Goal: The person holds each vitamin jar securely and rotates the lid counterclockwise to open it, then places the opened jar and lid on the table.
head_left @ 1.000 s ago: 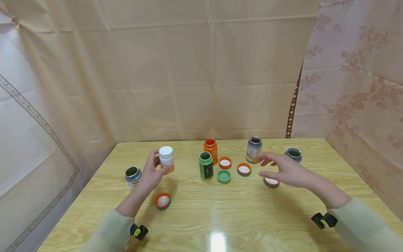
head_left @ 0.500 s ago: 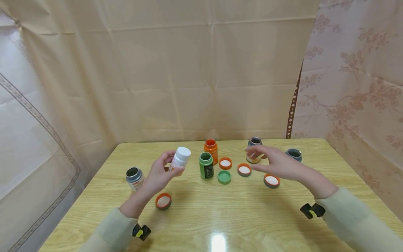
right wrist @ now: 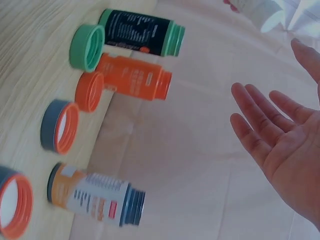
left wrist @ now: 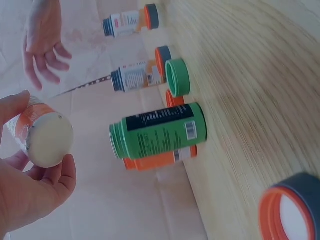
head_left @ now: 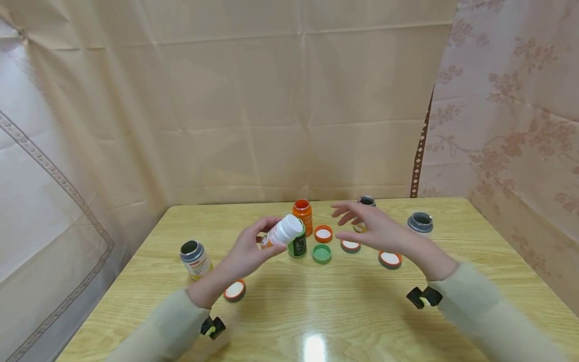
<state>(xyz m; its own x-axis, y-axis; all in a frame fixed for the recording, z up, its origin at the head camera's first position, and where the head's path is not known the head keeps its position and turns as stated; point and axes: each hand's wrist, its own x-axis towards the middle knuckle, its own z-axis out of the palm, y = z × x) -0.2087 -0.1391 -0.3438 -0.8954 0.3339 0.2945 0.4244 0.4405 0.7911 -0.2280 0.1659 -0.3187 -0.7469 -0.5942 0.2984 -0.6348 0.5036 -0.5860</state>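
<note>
My left hand (head_left: 252, 250) grips a small white pill bottle (head_left: 287, 229) with an orange-and-white label and a white cap on. The bottle leans to the right above the table, its base (left wrist: 50, 140) showing in the left wrist view. My right hand (head_left: 377, 229) is raised to the right of it, fingers spread and holding nothing; the right wrist view shows the palm and straight fingers. In the head view the held bottle partly covers an uncapped green bottle (head_left: 297, 247). An uncapped orange bottle (head_left: 302, 215) stands just behind that one.
Uncapped grey-necked bottles stand at the left (head_left: 195, 259), the far right (head_left: 420, 223) and behind my right hand (right wrist: 95, 195). A green lid (head_left: 321, 254), an orange lid (head_left: 323, 234) and several grey-and-orange lids (head_left: 390, 259) lie inside-up on the wooden table (head_left: 280, 311). Curtains (head_left: 226, 100) enclose it.
My left hand has carried the white bottle rightward and tipped it from upright toward the right. My right hand has moved left, so the two hands are closer together.
</note>
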